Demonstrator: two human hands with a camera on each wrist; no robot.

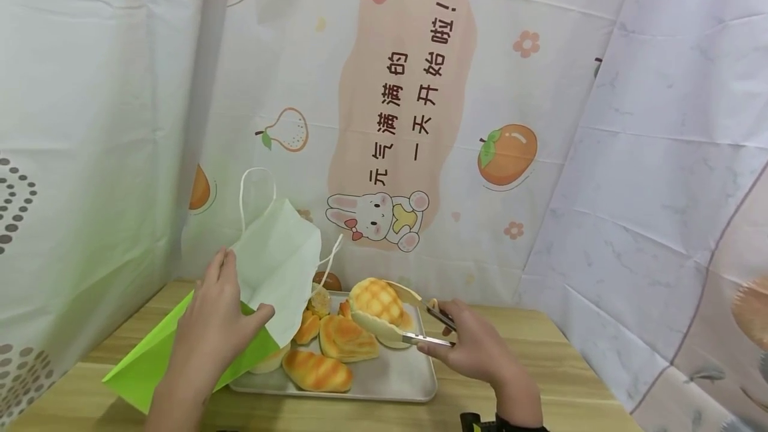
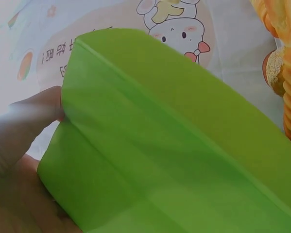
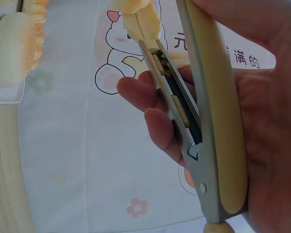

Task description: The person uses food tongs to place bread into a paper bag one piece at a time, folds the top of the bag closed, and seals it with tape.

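My left hand (image 1: 207, 325) grips a green paper bag (image 1: 147, 369) by its side, thumb and fingers on either side of the paper in the left wrist view. Tilted over toward the tray, the bag shows its pale inside and two white rope handles. With my right hand (image 1: 477, 349) I hold a pair of tongs (image 3: 223, 116), fingers wrapped about the handles. Between their cream-coloured tips sits a round bun (image 1: 377, 300) with a golden crosshatched top, above the right part of the tray (image 1: 402, 379).
Several breads lie on the tray, among them an oval striped loaf (image 1: 317, 372) and a folded pastry (image 1: 348, 340). The bag's mouth overlaps the tray's left side. Behind the wooden table (image 1: 516, 332) hangs a printed curtain (image 1: 288, 65), with more cloth at both sides.
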